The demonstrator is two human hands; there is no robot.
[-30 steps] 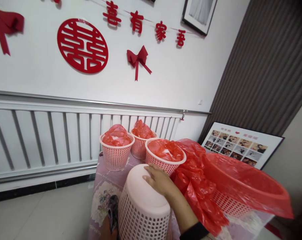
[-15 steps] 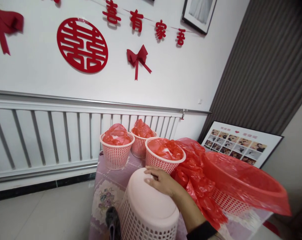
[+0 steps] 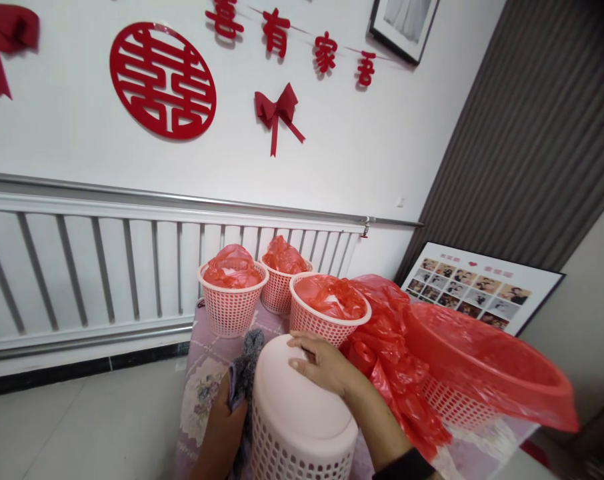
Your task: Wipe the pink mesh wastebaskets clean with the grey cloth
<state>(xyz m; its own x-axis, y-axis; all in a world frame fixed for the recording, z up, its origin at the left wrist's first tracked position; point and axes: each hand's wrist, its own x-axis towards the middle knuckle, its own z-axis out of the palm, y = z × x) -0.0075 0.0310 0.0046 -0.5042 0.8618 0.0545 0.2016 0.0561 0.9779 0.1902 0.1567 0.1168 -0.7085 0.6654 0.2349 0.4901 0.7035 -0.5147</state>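
Note:
A pale pink perforated plastic wastebasket (image 3: 302,407) is tipped with its solid base facing up, close in front of me. My right hand (image 3: 322,363) lies over that base, its fingers curled at the far edge and gripping it. On the basket's left side, my left hand (image 3: 227,417) is closed around a grey fuzzy cloth (image 3: 246,363), which is against the basket's perforated wall. The basket's rim is out of view below.
Three pink baskets lined with red plastic bags stand behind: a left one (image 3: 231,303), a rear one (image 3: 282,277) and a nearer one (image 3: 332,310). Crumpled red bags (image 3: 382,360) and a large red-lined basket (image 3: 482,387) sit right on the purple tablecloth (image 3: 202,373). A radiator (image 3: 82,267) runs behind.
My left hand has come up into view with the grey cloth, which has risen along the basket's left side. My right hand stays on the base.

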